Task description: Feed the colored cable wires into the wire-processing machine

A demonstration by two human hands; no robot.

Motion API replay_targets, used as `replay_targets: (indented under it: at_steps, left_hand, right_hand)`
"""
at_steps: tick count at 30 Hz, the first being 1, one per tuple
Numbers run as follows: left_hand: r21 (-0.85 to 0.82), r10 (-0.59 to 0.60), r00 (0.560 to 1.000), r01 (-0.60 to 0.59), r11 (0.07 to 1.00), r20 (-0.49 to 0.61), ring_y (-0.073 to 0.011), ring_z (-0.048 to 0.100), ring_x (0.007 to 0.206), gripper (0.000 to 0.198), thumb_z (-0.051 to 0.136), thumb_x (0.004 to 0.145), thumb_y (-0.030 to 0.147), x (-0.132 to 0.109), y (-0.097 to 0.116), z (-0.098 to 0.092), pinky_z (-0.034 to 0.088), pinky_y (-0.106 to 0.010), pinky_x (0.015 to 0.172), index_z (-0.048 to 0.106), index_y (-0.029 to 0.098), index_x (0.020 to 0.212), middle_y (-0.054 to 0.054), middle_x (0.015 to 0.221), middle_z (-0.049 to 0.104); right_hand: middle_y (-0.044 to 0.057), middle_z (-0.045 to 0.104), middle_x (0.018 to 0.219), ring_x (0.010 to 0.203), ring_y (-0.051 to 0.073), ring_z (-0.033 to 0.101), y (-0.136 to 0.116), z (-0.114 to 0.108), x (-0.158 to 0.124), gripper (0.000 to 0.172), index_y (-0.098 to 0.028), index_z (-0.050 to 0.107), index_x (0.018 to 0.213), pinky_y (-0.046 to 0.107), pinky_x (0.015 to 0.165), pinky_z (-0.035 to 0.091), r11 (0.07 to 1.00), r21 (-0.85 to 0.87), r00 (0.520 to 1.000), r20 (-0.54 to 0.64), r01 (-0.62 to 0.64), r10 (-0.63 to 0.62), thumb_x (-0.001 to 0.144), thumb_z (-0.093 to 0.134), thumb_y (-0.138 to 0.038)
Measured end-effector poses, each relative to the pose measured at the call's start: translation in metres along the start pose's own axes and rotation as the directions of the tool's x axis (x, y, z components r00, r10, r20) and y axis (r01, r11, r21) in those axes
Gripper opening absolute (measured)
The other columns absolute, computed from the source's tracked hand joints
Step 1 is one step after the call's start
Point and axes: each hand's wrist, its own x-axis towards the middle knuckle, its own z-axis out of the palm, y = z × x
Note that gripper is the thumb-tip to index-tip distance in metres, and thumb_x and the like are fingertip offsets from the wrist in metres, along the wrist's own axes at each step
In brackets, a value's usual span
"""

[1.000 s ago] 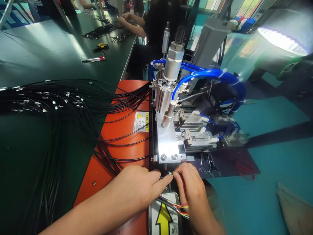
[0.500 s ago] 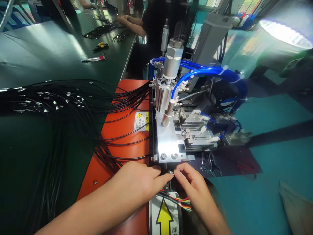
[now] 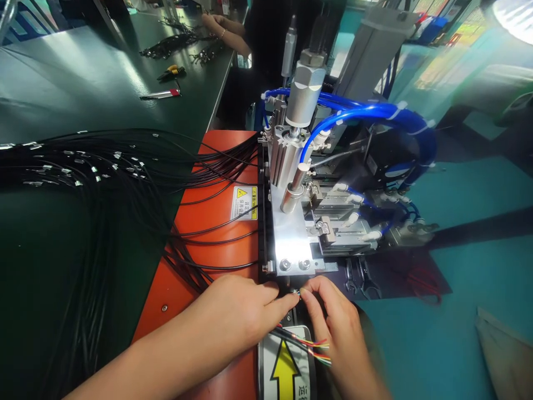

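My left hand (image 3: 247, 308) is closed at the front of the metal machine (image 3: 291, 239), its fingertips on the end of a black cable that is mostly hidden beneath them. Opposite it, my right hand (image 3: 337, 314) pinches thin coloured wires (image 3: 296, 291) between thumb and forefinger. The two hands' fingertips nearly meet just below the machine's front plate. Under my left hand, more black cables (image 3: 287, 335) lie with red, yellow, green and white wire ends (image 3: 320, 350) fanned out over a plate with a yellow arrow (image 3: 285, 369).
Many black cables (image 3: 91, 166) run across the dark green table (image 3: 125, 233) and orange base (image 3: 225, 250) into the machine. Blue air hoses (image 3: 366, 111) arch above. Wrenches (image 3: 368, 283) lie right. Yellow-handled pliers (image 3: 171, 73) and a red-and-white cutter (image 3: 162, 95) lie farther back, near another person's hands (image 3: 220, 28).
The view has shifted slightly, so the machine appears farther right. My fingertips stay together at the wires, with the right hand's fingers turned a little.
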Motion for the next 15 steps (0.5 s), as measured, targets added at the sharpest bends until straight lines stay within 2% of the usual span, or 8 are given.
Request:
replay_targets:
  at_steps: [4,7,11,15]
  left_hand:
    - [-0.019,-0.012,1.000,0.012,1.000,-0.006,-0.0130,0.052,0.047,0.033,0.036,0.087,0.005,0.0010,0.0004,-0.0001,0.031,-0.023,0.039,0.049,0.020,0.115,0.004,0.059,0.053]
    - [-0.028,-0.006,1.000,0.006,1.000,-0.001,-0.0134,0.052,0.047,0.035,0.035,0.087,0.004,0.0007,-0.0001,0.0004,0.031,-0.023,0.038,0.049,0.019,0.115,0.004,0.060,0.053]
    - [-0.006,0.002,1.000,-0.002,1.000,0.016,-0.0140,0.051,0.048,0.037,0.035,0.089,0.006,-0.0019,-0.0010,0.0014,0.033,-0.023,0.038,0.045,0.022,0.120,0.003,0.062,0.054]
    - [-0.053,-0.001,1.000,0.003,0.999,0.023,-0.0140,0.053,0.050,0.037,0.036,0.088,0.005,-0.0033,-0.0009,0.0002,0.036,-0.023,0.040,0.044,0.020,0.121,0.003,0.063,0.054]
  right_hand:
    - [-0.001,0.049,0.061,0.055,0.013,0.047,-0.0003,-0.0023,0.0044,0.021,-0.020,0.045,0.067,0.023,0.051,0.036,0.988,0.074,0.989,0.073,-0.136,0.130,0.086,0.040,-0.026]
    - [-0.001,0.049,0.061,0.055,0.014,0.047,-0.0005,-0.0031,0.0057,0.021,-0.020,0.046,0.066,0.023,0.050,0.036,0.968,0.151,0.978,0.103,-0.198,0.184,0.084,0.042,-0.030]
    - [-0.001,0.050,0.063,0.057,0.014,0.048,0.0015,0.0000,0.0017,0.021,-0.020,0.049,0.068,0.022,0.046,0.036,0.956,0.220,0.980,0.054,-0.197,0.189,0.084,0.043,-0.032]
    - [0.000,0.052,0.065,0.059,0.014,0.051,0.0046,0.0035,-0.0023,0.019,-0.020,0.050,0.070,0.021,0.047,0.038,0.961,0.230,0.987,0.003,-0.155,0.158,0.085,0.045,-0.029]
